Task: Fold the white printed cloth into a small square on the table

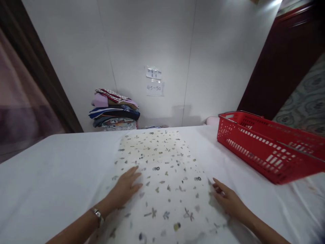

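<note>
A long white cloth point(162, 179) printed with small palm trees and other figures lies spread on the white-covered table, running from the front edge to the back. On its left part rests my left hand point(127, 186), fingers stretched out and apart, a metal-banded watch or bracelet point(98, 215) on the wrist. My right hand point(227, 200) is at the cloth's right edge, its fingers curled inward with the index finger pointing forward. Some of the cloth edge seems to be between the right thumb and fingers, though the grip is partly hidden.
A red plastic basket point(254, 149) with metal handles stands on the table at the right. Folded clothes point(115, 110) are piled behind the table at the left. Paper notes point(154, 88) are taped to the pale wall. A pinkish curtain point(22, 101) hangs at far left.
</note>
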Action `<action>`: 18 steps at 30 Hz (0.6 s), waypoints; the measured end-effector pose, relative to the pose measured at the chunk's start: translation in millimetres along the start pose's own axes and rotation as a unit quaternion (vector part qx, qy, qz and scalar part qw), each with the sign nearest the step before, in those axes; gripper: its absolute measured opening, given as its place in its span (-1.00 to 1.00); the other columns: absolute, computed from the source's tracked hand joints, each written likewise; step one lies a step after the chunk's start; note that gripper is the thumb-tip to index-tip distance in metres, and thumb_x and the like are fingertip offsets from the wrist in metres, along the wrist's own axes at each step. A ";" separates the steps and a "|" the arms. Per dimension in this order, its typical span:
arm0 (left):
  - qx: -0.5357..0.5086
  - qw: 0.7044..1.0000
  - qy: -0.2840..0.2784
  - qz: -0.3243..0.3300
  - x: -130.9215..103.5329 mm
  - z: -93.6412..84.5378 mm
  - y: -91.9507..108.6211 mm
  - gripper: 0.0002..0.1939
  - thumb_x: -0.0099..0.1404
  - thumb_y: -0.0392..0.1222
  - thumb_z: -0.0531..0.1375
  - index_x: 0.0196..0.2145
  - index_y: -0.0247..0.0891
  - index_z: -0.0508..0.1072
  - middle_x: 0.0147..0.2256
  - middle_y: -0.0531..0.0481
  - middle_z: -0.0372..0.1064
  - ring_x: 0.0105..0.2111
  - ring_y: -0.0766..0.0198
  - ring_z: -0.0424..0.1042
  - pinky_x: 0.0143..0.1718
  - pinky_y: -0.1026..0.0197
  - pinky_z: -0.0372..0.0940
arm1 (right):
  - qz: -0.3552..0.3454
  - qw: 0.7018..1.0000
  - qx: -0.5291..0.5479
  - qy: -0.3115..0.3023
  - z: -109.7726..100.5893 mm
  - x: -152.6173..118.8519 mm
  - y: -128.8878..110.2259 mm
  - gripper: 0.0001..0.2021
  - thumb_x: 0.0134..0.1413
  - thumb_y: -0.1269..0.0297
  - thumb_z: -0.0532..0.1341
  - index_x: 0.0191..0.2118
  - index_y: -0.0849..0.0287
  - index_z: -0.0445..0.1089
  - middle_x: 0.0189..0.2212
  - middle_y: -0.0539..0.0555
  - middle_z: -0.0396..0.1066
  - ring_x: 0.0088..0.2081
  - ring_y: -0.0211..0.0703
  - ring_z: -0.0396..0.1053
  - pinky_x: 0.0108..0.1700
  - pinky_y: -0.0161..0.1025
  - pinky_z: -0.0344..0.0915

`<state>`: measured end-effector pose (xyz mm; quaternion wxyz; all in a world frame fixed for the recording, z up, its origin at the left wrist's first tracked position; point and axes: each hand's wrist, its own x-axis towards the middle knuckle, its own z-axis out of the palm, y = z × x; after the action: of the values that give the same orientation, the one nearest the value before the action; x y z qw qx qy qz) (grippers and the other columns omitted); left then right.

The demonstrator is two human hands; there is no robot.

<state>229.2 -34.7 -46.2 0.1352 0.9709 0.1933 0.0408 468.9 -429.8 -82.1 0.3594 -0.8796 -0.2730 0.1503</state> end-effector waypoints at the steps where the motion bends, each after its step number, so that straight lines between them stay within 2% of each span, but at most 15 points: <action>1: -0.019 1.000 -0.008 0.021 -11.0 1.7 22.6 -0.47 0.26 0.11 0.01 0.11 -0.13 0.33 0.27 -0.04 -0.06 0.24 0.02 -0.02 0.21 -0.02 0.01 | 0.010 1.000 0.011 0.004 -1.2 -15.2 3.2 -0.36 0.03 0.05 0.05 0.23 0.19 0.13 -0.07 0.13 0.41 -0.19 -0.01 0.41 -0.14 -0.11 0.39; 4: -0.074 0.992 -0.051 0.089 -37.0 8.8 97.8 -0.47 0.27 0.14 0.02 0.15 -0.04 0.26 0.26 0.01 -0.03 0.24 0.03 -0.01 0.20 -0.07 0.03 | 0.026 0.999 0.019 0.004 -5.7 -42.0 4.2 -0.33 -0.01 0.09 0.09 0.24 0.22 0.09 -0.16 0.12 0.43 -0.33 -0.09 0.42 -0.23 -0.15 0.39; 6: -0.093 0.980 -0.084 0.152 -48.9 18.0 148.4 -0.45 0.24 0.12 0.07 0.14 -0.08 0.26 0.24 -0.03 0.02 0.22 0.04 0.01 0.20 -0.04 0.01 | 0.062 0.997 0.053 -0.014 -10.1 -48.2 -1.1 -0.34 0.02 0.15 0.08 0.27 0.20 0.03 -0.20 0.10 0.42 -0.46 -0.19 0.39 -0.36 -0.21 0.38; 8: -0.102 0.969 -0.085 0.208 -55.8 31.6 194.6 -0.41 0.19 0.09 0.14 0.14 -0.11 0.24 0.21 -0.07 0.09 0.18 0.05 0.07 0.20 -0.03 0.00 | 0.102 0.988 0.114 -0.035 -15.4 -49.7 -9.5 -0.33 0.03 0.23 0.11 0.28 0.22 -0.02 -0.29 0.07 0.42 -0.55 -0.27 0.35 -0.46 -0.27 0.34; 10: -0.101 0.967 -0.053 0.227 -57.9 48.1 234.0 -0.36 0.14 0.06 0.19 0.15 -0.14 0.20 0.16 -0.10 0.14 0.14 0.04 0.11 0.15 -0.04 0.04 | 0.129 0.973 0.184 -0.047 -21.0 -50.1 -19.7 -0.28 -0.03 0.31 0.18 0.27 0.30 -0.03 -0.43 0.02 0.40 -0.58 -0.28 0.33 -0.50 -0.30 0.31; 12: -0.086 0.974 -0.019 0.209 -55.5 64.0 265.4 -0.34 0.11 0.02 0.21 0.13 -0.20 0.18 0.11 -0.14 0.17 0.08 0.02 0.16 0.08 -0.07 0.10 | 0.136 0.957 0.249 -0.056 -26.5 -51.3 -30.7 -0.28 -0.07 0.36 0.21 0.24 0.36 -0.01 -0.54 -0.04 0.35 -0.59 -0.26 0.33 -0.54 -0.32 0.28; 14: -0.068 0.981 0.018 0.180 -49.7 75.8 288.4 -0.43 0.11 -0.05 0.19 0.07 -0.25 0.21 0.03 -0.15 0.22 0.00 0.02 0.21 -0.01 -0.06 0.17 | 0.124 0.947 0.290 -0.057 -31.2 -52.6 -41.7 -0.32 -0.08 0.39 0.20 0.21 0.36 0.03 -0.59 -0.07 0.33 -0.60 -0.26 0.33 -0.56 -0.34 0.24; 18: -0.037 0.988 0.076 0.127 -33.4 82.5 310.0 -0.68 0.17 -0.25 0.09 -0.09 -0.29 0.27 -0.10 -0.13 0.27 -0.10 0.07 0.26 -0.11 0.00 0.20 | 0.081 0.953 0.287 -0.052 -37.3 -50.9 -60.5 -0.36 -0.09 0.39 0.18 0.18 0.32 0.09 -0.64 -0.10 0.30 -0.63 -0.32 0.27 -0.65 -0.41 0.05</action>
<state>322.2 -343.4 -40.0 0.1498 0.9760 0.0761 0.1385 422.6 -444.4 -9.5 0.5689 -0.7493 -0.1643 0.2963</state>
